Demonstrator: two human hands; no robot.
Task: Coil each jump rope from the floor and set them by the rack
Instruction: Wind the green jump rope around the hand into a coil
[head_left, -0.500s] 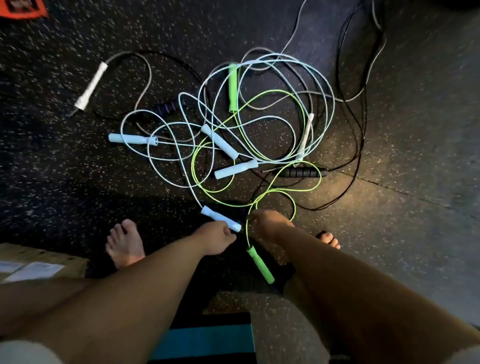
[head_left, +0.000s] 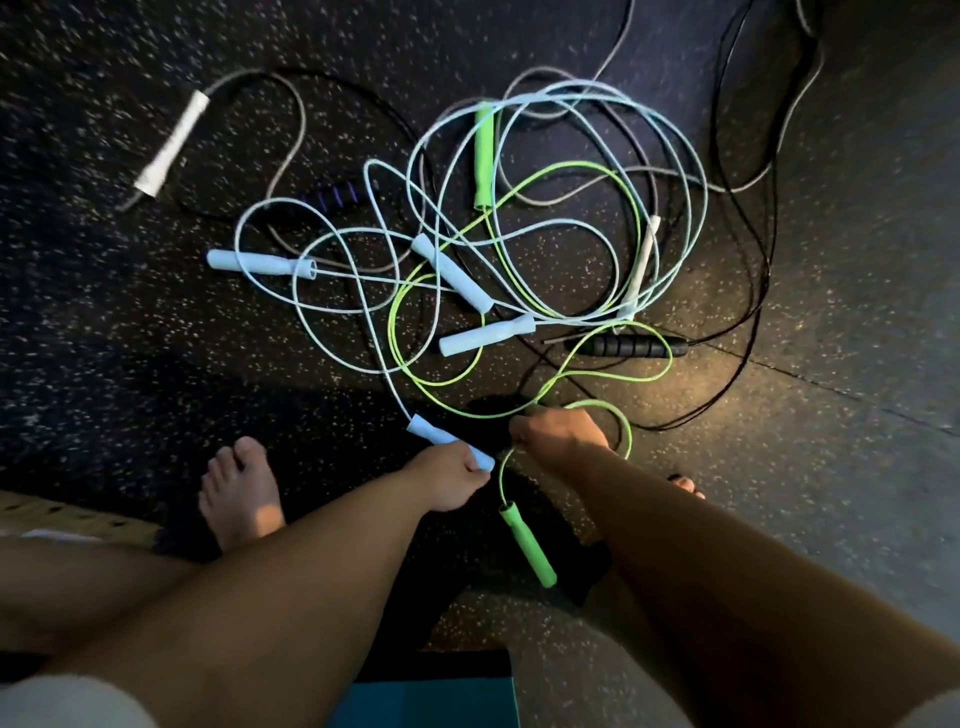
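Several jump ropes lie tangled on the dark speckled floor. My left hand (head_left: 451, 480) grips a pale blue handle (head_left: 431, 432) whose pale blue rope (head_left: 524, 228) loops through the pile. My right hand (head_left: 558, 434) pinches the green rope (head_left: 597, 371); its green handle (head_left: 527, 545) hangs below my hand. A second green handle (head_left: 483, 156) lies at the far side of the pile. Other pale blue handles (head_left: 260, 262) (head_left: 452, 273) (head_left: 485, 335) lie in the tangle.
A black handle (head_left: 631, 347) with a black rope lies right of the pile, a white handle (head_left: 171, 143) with a grey rope far left, a purple-striped handle (head_left: 335, 196) between. My bare feet (head_left: 241, 493) stand near the pile. A wooden box edge (head_left: 62, 512) is at lower left.
My left hand has closed further round the pale blue handle. My right hand holds the green rope as before, its handle still dangling. The pile has not visibly shifted.
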